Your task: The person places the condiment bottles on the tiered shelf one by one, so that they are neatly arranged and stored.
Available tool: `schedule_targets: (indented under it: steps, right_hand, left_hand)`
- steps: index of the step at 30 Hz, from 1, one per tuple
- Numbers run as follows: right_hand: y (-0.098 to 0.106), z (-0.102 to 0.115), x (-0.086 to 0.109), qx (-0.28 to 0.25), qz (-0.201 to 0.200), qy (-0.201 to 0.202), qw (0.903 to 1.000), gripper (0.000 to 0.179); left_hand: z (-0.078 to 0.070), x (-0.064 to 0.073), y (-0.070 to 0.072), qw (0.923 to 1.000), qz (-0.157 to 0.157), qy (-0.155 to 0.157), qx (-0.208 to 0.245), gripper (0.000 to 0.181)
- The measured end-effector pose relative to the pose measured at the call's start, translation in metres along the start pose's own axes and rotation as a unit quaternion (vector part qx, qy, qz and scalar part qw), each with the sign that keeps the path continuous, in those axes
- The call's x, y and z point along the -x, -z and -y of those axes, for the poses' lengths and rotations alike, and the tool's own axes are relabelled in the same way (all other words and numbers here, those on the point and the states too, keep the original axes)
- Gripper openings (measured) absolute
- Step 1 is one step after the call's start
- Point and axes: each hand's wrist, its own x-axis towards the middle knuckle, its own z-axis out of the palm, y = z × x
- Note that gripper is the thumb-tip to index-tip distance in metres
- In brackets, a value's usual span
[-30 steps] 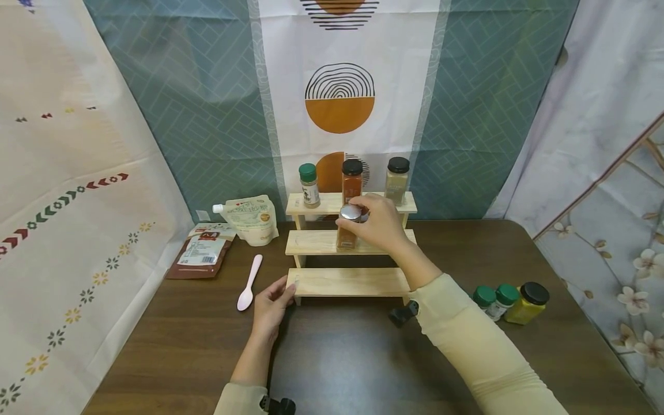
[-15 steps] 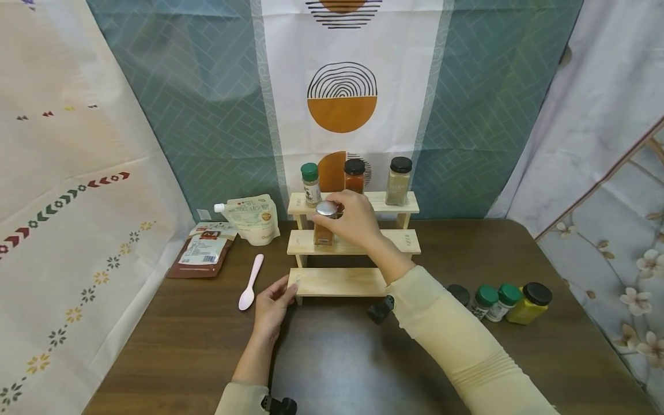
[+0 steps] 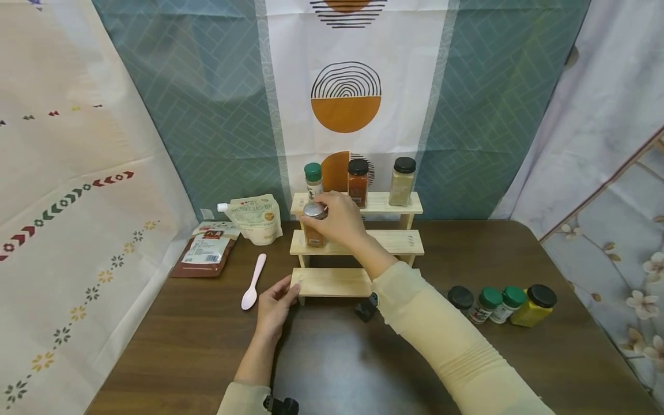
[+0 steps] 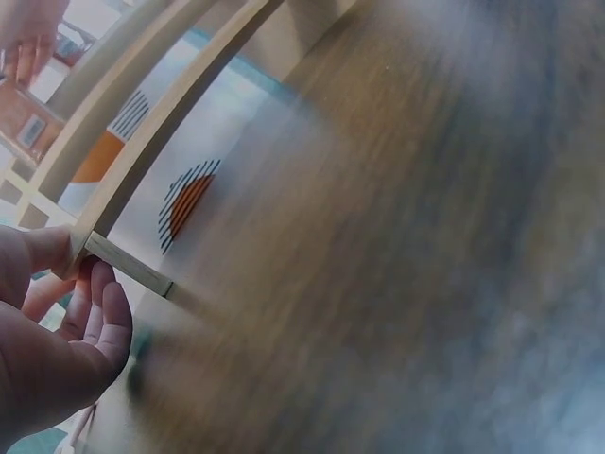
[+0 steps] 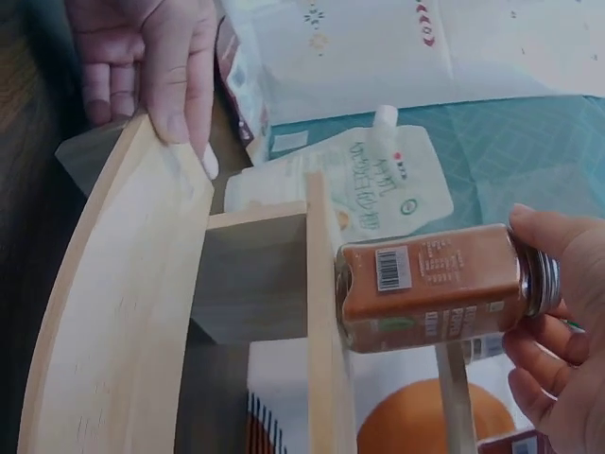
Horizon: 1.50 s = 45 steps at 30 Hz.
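A three-step wooden rack (image 3: 332, 282) stands mid-table. My right hand (image 3: 339, 218) pinches the silver lid of a spice jar (image 5: 430, 288) filled with orange-brown powder. The jar is upright at the left end of the middle step, its base right at the board in the right wrist view. My left hand (image 3: 275, 305) grips the left end of the lowest step, thumb on top and fingers below, as the left wrist view also shows. On the top step are a green-capped jar (image 3: 313, 173), partly hidden by my right hand, a black-capped red jar (image 3: 358, 183) and a black-capped beige jar (image 3: 402, 181).
Right of the rack stand a dark-capped jar (image 3: 460, 297), two green-capped jars (image 3: 489, 303) and a black-capped yellow jar (image 3: 534, 305). To the left lie a pink spoon (image 3: 254, 282) and a brown packet (image 3: 204, 251), with a spouted pouch (image 3: 255, 219) behind. Patterned cloth hangs around the table.
My right hand has moved left along the middle step with the orange-brown spice jar, from near its middle to its left end. The left hand keeps its grip on the lowest step.
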Motion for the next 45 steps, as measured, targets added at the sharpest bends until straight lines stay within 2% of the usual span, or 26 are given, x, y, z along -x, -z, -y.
schedule_targets:
  steps: [5, 10, 13, 17, 22, 33, 45]
  right_hand:
    - [-0.001, 0.001, 0.000, 0.010, 0.009, -0.002, 0.9999, 0.051]
    - [0.001, 0.000, 0.004, 0.015, 0.021, -0.012, 0.9996, 0.064]
    - [0.005, -0.004, 0.008, 0.006, 0.016, -0.017, 0.9997, 0.068]
    - [0.012, -0.014, 0.015, -0.014, -0.011, 0.005, 0.9998, 0.058]
    - [0.024, -0.029, 0.028, -0.030, -0.035, 0.044, 0.9979, 0.037]
    - [0.056, -0.057, 0.056, -0.048, -0.052, 0.052, 0.9961, 0.027]
    - [0.105, -0.093, 0.090, -0.018, -0.020, 0.074, 0.9969, 0.025]
  left_hand:
    - [0.000, 0.000, -0.001, 1.0000, 0.002, 0.000, 0.003, 0.036]
    - [0.001, 0.001, 0.000, 1.0000, 0.001, -0.004, 0.009, 0.037]
    - [0.004, 0.000, 0.001, 0.9997, 0.001, -0.018, 0.017, 0.036]
    - [0.002, 0.000, 0.001, 0.9997, 0.002, -0.017, 0.016, 0.037]
    - [-0.002, 0.001, 0.001, 1.0000, 0.000, 0.006, 0.005, 0.038]
    - [-0.002, 0.001, 0.000, 1.0000, 0.000, 0.006, 0.004, 0.037]
    - [-0.003, 0.001, 0.001, 0.9999, -0.002, 0.010, -0.005, 0.036]
